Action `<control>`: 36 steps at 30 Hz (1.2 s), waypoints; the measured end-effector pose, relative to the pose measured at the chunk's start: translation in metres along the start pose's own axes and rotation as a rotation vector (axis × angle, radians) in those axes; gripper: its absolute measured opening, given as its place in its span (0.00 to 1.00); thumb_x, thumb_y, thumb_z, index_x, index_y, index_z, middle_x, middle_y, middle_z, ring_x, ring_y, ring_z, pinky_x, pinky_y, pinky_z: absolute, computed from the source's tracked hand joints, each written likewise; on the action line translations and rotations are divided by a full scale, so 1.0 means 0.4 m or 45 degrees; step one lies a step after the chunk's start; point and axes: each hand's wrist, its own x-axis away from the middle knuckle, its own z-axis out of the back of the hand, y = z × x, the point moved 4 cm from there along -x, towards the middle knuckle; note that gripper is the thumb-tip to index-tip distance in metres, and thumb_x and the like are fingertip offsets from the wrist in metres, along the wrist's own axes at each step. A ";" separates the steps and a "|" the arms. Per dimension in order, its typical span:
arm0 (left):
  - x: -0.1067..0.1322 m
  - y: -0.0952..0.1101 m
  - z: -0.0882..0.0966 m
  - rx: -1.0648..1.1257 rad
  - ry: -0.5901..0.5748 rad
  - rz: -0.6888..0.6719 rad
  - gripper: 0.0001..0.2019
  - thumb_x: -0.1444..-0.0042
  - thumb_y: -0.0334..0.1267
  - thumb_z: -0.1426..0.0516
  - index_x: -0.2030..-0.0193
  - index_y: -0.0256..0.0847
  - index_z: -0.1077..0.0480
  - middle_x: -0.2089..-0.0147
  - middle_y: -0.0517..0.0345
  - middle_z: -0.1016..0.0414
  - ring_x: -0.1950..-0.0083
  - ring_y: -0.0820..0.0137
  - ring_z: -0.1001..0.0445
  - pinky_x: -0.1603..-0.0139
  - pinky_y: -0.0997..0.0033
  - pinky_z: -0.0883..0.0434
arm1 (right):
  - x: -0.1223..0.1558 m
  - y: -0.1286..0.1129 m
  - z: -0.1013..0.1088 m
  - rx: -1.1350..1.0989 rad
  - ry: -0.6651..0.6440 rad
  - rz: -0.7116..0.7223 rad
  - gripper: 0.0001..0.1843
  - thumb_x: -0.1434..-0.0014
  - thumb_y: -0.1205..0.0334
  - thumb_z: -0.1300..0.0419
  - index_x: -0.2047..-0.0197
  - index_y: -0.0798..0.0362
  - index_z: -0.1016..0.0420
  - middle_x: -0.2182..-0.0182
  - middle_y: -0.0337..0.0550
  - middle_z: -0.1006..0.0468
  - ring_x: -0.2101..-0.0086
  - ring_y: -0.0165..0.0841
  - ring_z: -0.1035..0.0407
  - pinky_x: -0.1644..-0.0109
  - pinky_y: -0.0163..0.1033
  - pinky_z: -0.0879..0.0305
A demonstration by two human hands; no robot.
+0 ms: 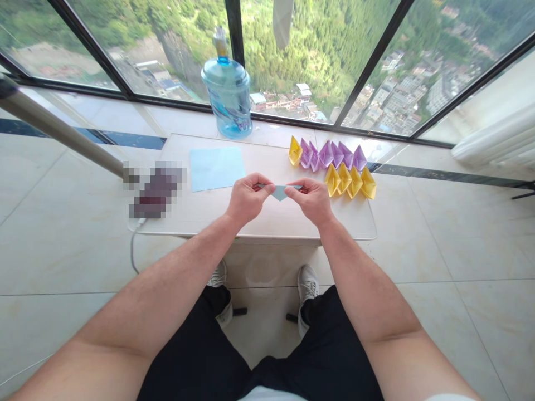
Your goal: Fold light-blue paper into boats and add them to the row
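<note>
A small folded piece of light blue paper (280, 193) is stretched between my two hands, its lower edge coming to a point. My left hand (249, 197) pinches its left end between thumb and fingers. At the opposite end, my right hand (310, 199) grips it the same way. Both hands are just above the front half of the white table (200, 220). Behind my left hand lies a flat stack of light blue paper (217, 168). Folded yellow paper boats (350, 182) stand just right of my right hand, with purple paper boats (330, 155) behind them.
A large blue water bottle (229, 100) stands behind the table by the window. On the table's left side is a blurred dark object (156, 192) with a cable (134, 250) running off the edge. A slanting pole (62, 125) crosses at the left.
</note>
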 end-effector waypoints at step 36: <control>0.002 0.010 -0.003 -0.012 -0.062 0.082 0.08 0.55 0.40 0.34 0.76 0.38 0.23 0.76 0.60 0.24 0.73 0.73 0.31 0.69 0.71 0.35 | -0.007 0.012 0.002 -0.199 -0.025 -0.008 0.15 0.46 0.48 0.32 0.71 0.53 0.18 0.79 0.37 0.26 0.76 0.28 0.36 0.71 0.35 0.39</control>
